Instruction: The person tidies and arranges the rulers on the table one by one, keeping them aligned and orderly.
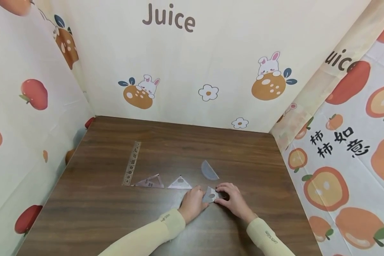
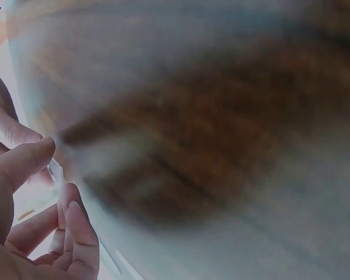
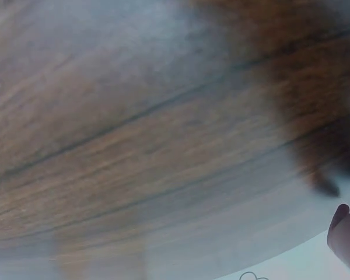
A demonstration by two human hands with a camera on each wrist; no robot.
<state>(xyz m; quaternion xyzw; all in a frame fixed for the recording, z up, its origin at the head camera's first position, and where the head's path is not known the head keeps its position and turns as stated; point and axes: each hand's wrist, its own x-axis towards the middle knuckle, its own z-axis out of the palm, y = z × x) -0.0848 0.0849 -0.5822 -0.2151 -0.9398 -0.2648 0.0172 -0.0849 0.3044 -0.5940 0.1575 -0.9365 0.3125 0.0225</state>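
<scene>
A clear plastic set square (image 1: 212, 195) with a round hole is held between my two hands, just above or on the brown table. My left hand (image 1: 192, 204) pinches its left side; in the left wrist view the thumb and fingers (image 2: 79, 233) close on its thin edge. On the opposite side, my right hand (image 1: 236, 202) grips it between thumb and fingers, covering part of its outline. The right wrist view catches only a bit of the right hand (image 3: 347, 239) at the edge. Just beyond the hands lies a clear protractor (image 1: 208, 171).
Left of the hands, a triangular set square (image 1: 180, 182) and a pinkish one (image 1: 152, 181) lie in a row. Farther left is a clear stencil ruler (image 1: 132, 164). Fruit-printed curtains (image 1: 179, 64) border the wooden table (image 1: 108, 220) at the back and sides.
</scene>
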